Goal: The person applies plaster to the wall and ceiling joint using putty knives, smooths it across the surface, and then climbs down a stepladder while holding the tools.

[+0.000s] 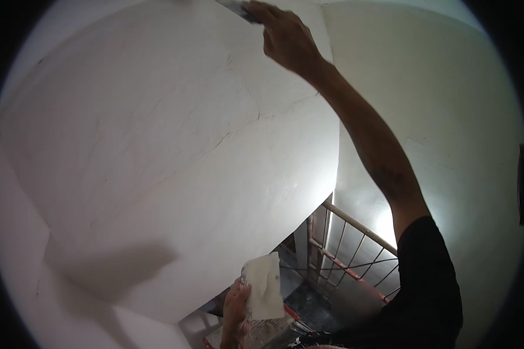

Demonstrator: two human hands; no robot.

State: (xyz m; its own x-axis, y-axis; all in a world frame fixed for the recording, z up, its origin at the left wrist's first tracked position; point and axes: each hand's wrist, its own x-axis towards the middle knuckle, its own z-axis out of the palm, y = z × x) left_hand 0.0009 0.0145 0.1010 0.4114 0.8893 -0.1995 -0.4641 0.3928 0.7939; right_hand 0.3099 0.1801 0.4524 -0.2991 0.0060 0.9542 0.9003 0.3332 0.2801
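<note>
High up at the top edge, my right hand (291,38) is closed round a putty knife (239,9). Its flat grey blade lies close to the upper part of a white wall surface (186,157); whether it touches cannot be told. Low in the middle, my left hand (235,307) grips a flat rectangular putty board (265,288) by its left side. Off-white putty covers the board's face. Cracks and rough lines run across the wall surface between my hands.
A second, greenish-white wall (425,104) meets the first at a corner on the right. Below it, a metal railing (355,227) with thin bars slopes down. Under my left hand lies a worn plank (271,333). A dark object (523,183) is at the far right rim.
</note>
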